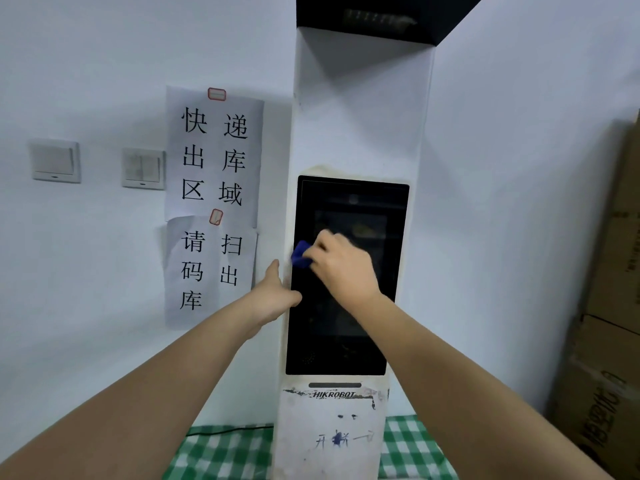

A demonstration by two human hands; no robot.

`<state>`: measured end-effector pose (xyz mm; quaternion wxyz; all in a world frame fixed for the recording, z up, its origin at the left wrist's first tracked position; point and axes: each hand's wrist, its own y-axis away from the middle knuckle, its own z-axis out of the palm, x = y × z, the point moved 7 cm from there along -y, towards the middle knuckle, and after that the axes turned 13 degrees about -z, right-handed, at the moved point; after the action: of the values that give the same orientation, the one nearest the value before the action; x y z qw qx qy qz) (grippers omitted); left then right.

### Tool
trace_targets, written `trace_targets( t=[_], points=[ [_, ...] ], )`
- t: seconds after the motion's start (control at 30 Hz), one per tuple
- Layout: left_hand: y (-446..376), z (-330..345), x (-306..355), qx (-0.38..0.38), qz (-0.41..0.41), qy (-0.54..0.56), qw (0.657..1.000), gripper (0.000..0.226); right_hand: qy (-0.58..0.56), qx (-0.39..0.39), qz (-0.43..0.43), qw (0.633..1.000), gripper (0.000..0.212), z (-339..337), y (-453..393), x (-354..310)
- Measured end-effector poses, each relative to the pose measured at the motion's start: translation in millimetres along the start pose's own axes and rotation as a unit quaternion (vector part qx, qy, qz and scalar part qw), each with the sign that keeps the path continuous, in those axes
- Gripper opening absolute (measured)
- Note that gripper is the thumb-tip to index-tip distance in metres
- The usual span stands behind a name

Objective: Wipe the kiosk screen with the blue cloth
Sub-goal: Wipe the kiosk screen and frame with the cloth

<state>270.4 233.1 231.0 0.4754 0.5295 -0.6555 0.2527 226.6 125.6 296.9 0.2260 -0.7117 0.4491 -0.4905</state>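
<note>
Head view: pale wall behind, white kiosk column standing on a table with a green checked cloth, a dark cable running across it at left. Black hood at the column's top. On the wall left of the column, two light switches and two paper notices printed with large black characters, taped one above the other. Stacked cardboard boxes at right edge. Kiosk screen is a dark upright panel, long axis vertical, facing the person; a "HIKROBOT" label sits below it. Right hand lies over the screen's middle left, fingers curled round the blue cloth, which bulges out past the fingers at the screen's left edge. Left hand rests on the column's left side just beside the screen, thumb up, fingers hidden behind the edge; its grip cannot be told. Both forearms cross the lower view and cover part of the screen.
</note>
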Motion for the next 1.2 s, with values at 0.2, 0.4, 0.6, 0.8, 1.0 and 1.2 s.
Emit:
trace_targets(
  t=[0.2,0.4,0.6,0.8,1.0,1.2],
  points=[
    [2.8,4.3,2.7,0.001,0.024,0.005,1.000,0.085,-0.088,0.080,0.222,0.968,0.020,-6.7,19.1,11.3],
    [0.1,8.6,5.2,0.009,0.031,-0.005,0.999,0.078,-0.014,0.004,0.027,1.000,0.020,3.7,18.4,-4.9],
    [-5.4,8.5,2.0,0.002,0.018,-0.003,1.000,0.086,-0.091,0.092,0.266,0.955,0.019,-14.8,26.3,35.2],
    [-9.7,6.7,0.5,0.015,0.012,0.005,1.000,0.084,-0.008,-0.026,-0.001,1.000,0.020,6.3,32.8,-0.9],
    [-9.3,4.4,0.1,0.011,0.005,0.005,1.000,0.082,-0.097,0.075,0.267,0.956,0.019,-15.1,38.8,43.2],
    [-7.6,11.1,2.8,0.023,-0.001,-0.006,1.000,0.085,0.037,-0.034,-0.042,0.998,0.019,0.7,39.6,11.5]
  ],
)
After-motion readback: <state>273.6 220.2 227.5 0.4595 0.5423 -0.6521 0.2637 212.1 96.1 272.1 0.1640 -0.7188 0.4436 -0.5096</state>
